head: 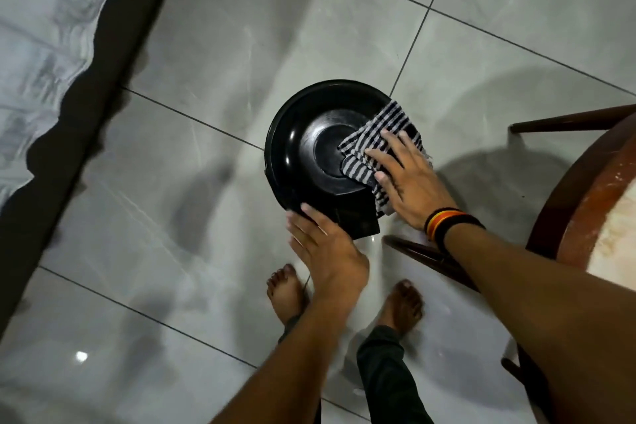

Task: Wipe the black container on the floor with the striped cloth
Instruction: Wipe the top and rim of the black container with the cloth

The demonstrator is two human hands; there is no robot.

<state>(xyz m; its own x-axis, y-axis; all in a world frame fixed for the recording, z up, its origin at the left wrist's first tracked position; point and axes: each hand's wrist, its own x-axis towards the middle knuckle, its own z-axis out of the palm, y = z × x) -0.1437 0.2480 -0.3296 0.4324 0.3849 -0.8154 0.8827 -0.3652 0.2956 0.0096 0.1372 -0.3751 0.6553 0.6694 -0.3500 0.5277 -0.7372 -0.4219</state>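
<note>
Under the right grip [409,182], striped cloth [375,134] lies on the black container [299,148]

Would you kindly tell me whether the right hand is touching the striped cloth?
Touching. The head view shows the right hand laid flat on the striped cloth, straight fingers pressing it against the black container.

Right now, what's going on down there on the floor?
A person is bent over a round, glossy black plastic container standing on the grey tiled floor. Their right hand, flat with the fingers spread, presses a black-and-white striped cloth onto the container's top on its right side. Their left hand rests on the near edge, seemingly steadying it. A piece of dark wooden furniture stands close by on the right.
</note>
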